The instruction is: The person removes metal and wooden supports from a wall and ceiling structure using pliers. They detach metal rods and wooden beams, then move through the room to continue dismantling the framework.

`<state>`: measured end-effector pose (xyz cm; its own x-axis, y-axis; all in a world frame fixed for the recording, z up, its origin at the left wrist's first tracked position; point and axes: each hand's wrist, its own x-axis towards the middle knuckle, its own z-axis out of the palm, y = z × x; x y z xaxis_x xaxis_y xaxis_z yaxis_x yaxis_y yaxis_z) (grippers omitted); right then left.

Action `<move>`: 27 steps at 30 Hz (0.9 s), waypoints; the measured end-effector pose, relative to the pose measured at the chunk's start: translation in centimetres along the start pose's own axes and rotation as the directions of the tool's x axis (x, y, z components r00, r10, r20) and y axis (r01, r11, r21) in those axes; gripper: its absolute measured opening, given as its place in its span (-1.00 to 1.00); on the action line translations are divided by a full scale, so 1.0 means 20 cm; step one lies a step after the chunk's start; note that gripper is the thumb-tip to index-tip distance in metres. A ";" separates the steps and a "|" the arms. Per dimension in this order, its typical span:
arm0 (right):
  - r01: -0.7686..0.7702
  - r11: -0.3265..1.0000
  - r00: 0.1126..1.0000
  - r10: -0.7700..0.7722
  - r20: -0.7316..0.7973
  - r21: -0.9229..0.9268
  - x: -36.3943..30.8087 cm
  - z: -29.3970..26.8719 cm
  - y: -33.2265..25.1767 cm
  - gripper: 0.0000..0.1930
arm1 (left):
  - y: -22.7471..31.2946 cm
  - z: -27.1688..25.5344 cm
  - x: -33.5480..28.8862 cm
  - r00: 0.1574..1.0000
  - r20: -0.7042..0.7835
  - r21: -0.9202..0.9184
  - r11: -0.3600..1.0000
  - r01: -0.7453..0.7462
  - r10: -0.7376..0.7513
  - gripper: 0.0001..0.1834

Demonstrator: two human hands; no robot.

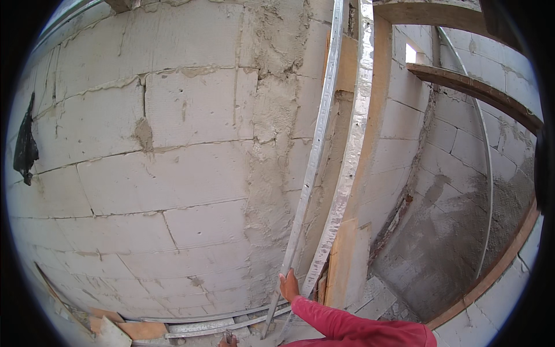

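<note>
Through the head view, I have the right hand (289, 285) wrapped around a thin metal profile (313, 156), gripping it near its lower end, the red sleeve (341, 320) reaching in from the lower right. The profile leans in front of the block wall (191, 179), its top running past the upper edge. Just to its right, 1 shiny metal strip (351, 144) slants much the same way. At the lower edge I get only part of the left hand (233, 342); I cannot tell whether it's spread or pinching something. Orange-brown board (143, 331) lies left of it.
</note>
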<state>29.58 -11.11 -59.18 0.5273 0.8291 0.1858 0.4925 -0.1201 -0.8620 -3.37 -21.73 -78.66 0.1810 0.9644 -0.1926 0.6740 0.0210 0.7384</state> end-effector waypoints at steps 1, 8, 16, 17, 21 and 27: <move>-0.016 1.000 1.000 0.016 -0.026 -0.003 0.00 0.02 0.03 -0.65 | -0.05 0.04 -0.01 0.997 -0.064 -0.012 0.999 -0.038 0.037 -0.40; -0.168 0.983 0.971 0.153 -0.186 -0.072 0.16 0.11 0.18 -0.62 | -0.26 0.16 0.00 0.994 -0.107 0.072 0.997 0.013 -0.005 -0.45; -0.186 0.982 0.949 0.174 -0.263 -0.020 0.23 0.08 0.08 -0.22 | -0.31 0.16 0.09 0.995 0.082 0.099 0.994 0.041 -0.050 -0.43; -0.185 0.982 0.944 0.169 -0.282 -0.031 0.22 0.07 0.05 -0.18 | -0.38 0.22 0.14 0.998 0.044 0.200 0.978 -0.051 0.043 -0.42; 0.086 0.992 0.972 -0.104 -0.209 -0.094 0.08 0.00 -0.34 -0.08 | -0.44 0.29 0.22 0.996 -0.003 0.269 0.960 -0.083 0.087 -0.46; 0.924 0.334 0.248 -0.893 -0.375 -0.186 0.36 -0.73 -2.00 -0.48 | -0.40 0.27 0.34 0.976 -0.131 0.012 0.984 0.177 -0.174 -0.48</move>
<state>23.80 -8.31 -16.56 -0.0497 0.1084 0.9929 0.7805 0.6245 -0.0291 -3.63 -16.87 -89.43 -0.0349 0.9722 -0.2316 0.7039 0.1884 0.6849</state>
